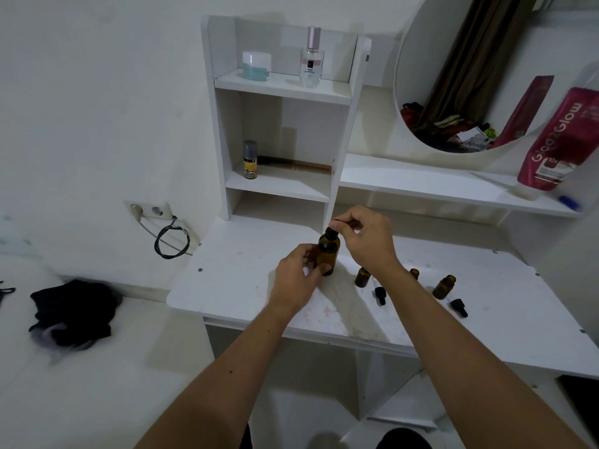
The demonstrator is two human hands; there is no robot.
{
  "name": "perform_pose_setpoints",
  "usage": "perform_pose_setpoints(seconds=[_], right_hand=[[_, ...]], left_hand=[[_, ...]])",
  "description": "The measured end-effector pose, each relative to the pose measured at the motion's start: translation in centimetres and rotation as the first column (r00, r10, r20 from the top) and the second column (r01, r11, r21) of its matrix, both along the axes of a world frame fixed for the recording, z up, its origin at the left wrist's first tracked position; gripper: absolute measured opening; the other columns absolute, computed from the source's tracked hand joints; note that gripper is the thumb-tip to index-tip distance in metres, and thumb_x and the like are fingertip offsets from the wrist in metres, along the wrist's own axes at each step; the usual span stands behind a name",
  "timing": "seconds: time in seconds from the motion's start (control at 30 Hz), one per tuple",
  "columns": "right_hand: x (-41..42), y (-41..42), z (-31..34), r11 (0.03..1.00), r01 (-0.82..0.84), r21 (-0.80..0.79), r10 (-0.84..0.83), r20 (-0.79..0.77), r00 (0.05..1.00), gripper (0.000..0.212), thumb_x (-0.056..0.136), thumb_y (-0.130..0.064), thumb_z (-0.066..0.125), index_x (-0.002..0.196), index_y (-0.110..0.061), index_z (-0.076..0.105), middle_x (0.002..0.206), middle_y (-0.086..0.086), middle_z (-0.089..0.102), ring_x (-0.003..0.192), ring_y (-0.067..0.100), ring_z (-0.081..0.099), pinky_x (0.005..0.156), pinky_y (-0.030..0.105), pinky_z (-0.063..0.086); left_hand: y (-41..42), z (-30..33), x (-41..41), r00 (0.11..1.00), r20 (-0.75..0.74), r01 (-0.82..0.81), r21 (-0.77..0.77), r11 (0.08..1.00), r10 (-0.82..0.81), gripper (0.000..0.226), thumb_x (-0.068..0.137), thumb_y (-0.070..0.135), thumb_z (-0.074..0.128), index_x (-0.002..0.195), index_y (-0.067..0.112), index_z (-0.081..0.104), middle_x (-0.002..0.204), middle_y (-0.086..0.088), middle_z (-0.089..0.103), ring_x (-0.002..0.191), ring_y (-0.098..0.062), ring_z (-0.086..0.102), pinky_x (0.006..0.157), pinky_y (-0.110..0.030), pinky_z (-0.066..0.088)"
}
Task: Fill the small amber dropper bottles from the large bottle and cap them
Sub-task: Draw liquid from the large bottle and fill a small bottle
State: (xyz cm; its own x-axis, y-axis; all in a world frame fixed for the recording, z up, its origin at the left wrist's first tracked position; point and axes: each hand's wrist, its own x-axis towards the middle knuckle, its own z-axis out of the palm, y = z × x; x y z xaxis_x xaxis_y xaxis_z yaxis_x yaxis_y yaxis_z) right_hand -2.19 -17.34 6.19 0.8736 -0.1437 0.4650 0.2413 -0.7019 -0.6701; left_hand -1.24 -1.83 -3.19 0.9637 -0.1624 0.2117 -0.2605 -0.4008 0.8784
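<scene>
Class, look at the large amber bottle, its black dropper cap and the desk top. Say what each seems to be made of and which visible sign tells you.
Large amber bottle: probably glass, possibly plastic; brown, translucent, glossy.
Black dropper cap: likely rubber or plastic; dull and opaque, pinched by the right hand.
Desk top: seemingly white laminated board; flat, smooth, scuffed and stained.

Amber bottles (328, 254), black droppers (380, 295), white table (227, 286), pink pouch (557, 140).

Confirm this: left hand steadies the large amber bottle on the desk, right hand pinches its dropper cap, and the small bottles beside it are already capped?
Not capped: the head view shows the small bottles open-necked, with loose dropper caps lying on the desk. The rest holds.
</scene>
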Motion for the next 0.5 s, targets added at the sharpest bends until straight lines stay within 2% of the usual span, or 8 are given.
perform_pose_setpoints(seconds=[0.37, 0.5], right_hand=[[-0.6, 0.2, 0.2, 1.000, -0.007, 0.022, 0.009, -0.079, 0.997, 0.012, 0.095, -0.020, 0.072, 0.103, -0.013, 0.077, 0.095, -0.004, 0.075, 0.085, 0.001, 0.066, 0.075, 0.002, 0.046], [-1.0, 0.2, 1.8, 0.995, 0.010, 0.102, -0.004, -0.062, 0.998, 0.012, 0.095, -0.021, 0.073, 0.104, -0.016, 0.077, 0.097, -0.007, 0.075, 0.086, -0.005, 0.066, 0.077, 0.004, 0.048]], left_hand=[[0.1, -0.2, -0.1, 1.000, 0.006, 0.009, 0.003, 1.000, -0.009, 0.042, 0.091, 0.027, 0.077, 0.129, 0.020, 0.060, 0.124, 0.004, 0.069, 0.107, -0.010, 0.063, 0.101, -0.026, 0.051], [0.2, -0.1, -0.2, 1.000, 0.011, 0.003, -0.035, 0.999, -0.003, 0.042, 0.088, 0.023, 0.080, 0.123, 0.021, 0.057, 0.123, 0.005, 0.067, 0.107, -0.010, 0.066, 0.098, -0.031, 0.056]])
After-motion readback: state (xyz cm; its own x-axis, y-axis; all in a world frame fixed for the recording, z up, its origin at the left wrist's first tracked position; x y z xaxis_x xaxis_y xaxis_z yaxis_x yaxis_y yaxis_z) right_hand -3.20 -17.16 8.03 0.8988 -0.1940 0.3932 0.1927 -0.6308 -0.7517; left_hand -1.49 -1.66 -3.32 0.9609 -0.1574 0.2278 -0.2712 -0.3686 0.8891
